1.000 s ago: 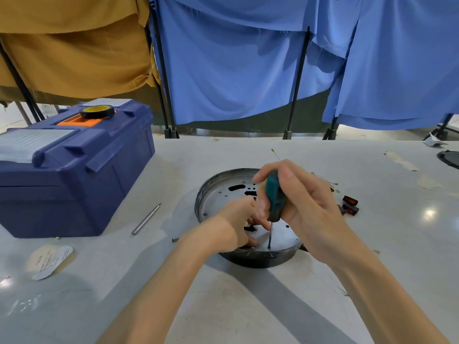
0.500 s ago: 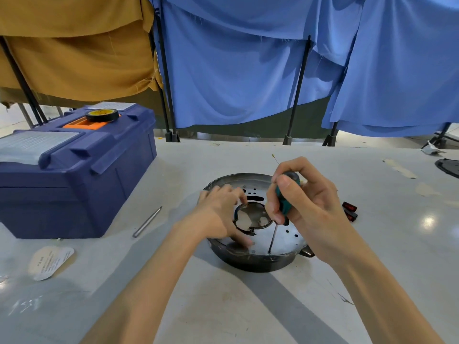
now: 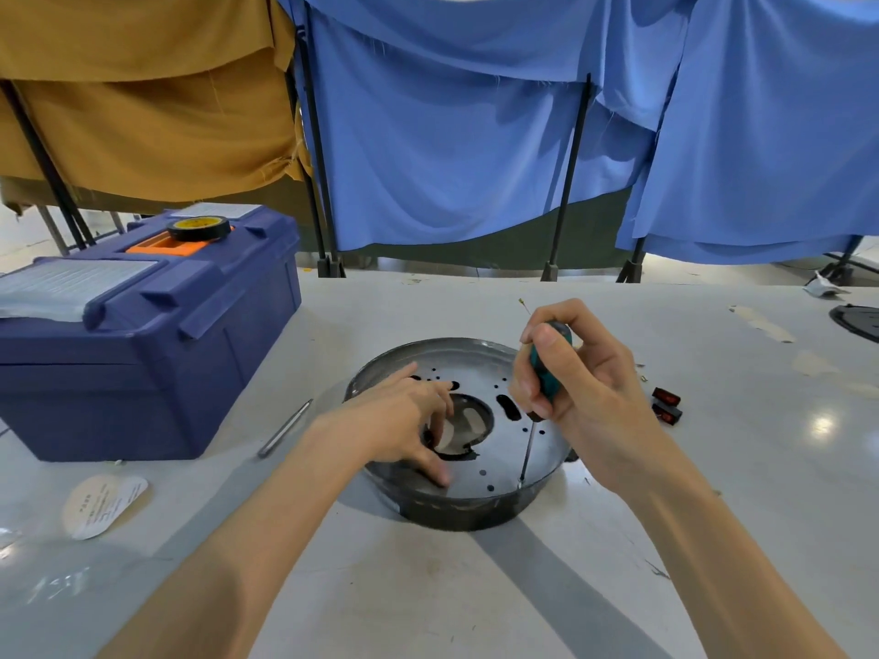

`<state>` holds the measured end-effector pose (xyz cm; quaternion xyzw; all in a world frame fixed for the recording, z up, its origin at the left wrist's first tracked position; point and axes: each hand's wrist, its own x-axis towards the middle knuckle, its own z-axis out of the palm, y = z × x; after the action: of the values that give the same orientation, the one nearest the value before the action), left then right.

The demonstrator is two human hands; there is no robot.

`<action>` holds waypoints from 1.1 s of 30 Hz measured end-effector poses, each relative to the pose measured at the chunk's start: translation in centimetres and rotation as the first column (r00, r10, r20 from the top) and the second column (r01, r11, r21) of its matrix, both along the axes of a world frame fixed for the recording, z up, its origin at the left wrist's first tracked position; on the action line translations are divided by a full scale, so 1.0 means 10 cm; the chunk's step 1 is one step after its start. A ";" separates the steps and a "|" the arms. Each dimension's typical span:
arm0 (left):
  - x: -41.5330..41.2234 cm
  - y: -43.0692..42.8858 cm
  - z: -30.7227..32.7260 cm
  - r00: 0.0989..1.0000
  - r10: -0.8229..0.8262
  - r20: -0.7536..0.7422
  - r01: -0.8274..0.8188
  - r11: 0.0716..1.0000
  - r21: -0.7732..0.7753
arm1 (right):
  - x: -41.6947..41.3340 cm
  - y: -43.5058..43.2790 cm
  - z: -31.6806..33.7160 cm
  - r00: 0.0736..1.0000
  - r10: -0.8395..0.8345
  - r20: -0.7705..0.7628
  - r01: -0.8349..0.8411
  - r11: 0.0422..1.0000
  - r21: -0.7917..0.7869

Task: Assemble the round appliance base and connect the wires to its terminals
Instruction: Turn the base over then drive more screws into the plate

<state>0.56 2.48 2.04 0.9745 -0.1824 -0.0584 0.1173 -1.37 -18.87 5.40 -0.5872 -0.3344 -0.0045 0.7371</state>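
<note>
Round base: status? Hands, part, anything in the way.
Left hand presses on the base by its centre hole. Right hand grips screwdriver, tip down at the near rim. Nothing blocks the tip; red switches lie apart, right.

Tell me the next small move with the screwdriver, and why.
Probably turn the screwdriver in place. The right hand grips its handle, its tip is down on the base near the front rim, and the left hand presses the base beside the centre hole, steadying it. Whether a screw sits under the tip is too small to tell.
</note>
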 end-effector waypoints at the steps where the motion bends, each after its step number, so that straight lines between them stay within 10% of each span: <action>1: -0.05 0.01 0.01 0.999 0.025 -0.021 -0.025 1.000 0.011 | 0.02 -0.01 0.00 1.000 -0.001 -0.004 0.001 1.000 0.000; 18: -0.47 -0.26 -0.14 0.978 0.069 0.197 -0.109 0.974 0.197 | 0.15 -0.10 -0.09 0.964 -0.257 -0.070 0.265 0.948 0.176; 25: -0.24 -0.62 -0.01 0.978 -0.129 -0.166 0.030 0.866 -0.499 | 0.14 -0.06 -0.11 0.948 -0.315 -0.039 0.315 0.923 0.221; 33: -0.11 -0.75 -0.04 0.990 -0.118 -0.077 0.050 0.807 -0.588 | 0.10 -0.11 -0.16 0.985 -0.129 -0.113 0.153 0.961 0.231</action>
<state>-0.58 -5.04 1.65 0.8774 -0.2277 -0.0582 0.4183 -0.36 -19.94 3.78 -0.5162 -0.2526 -0.0688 0.8155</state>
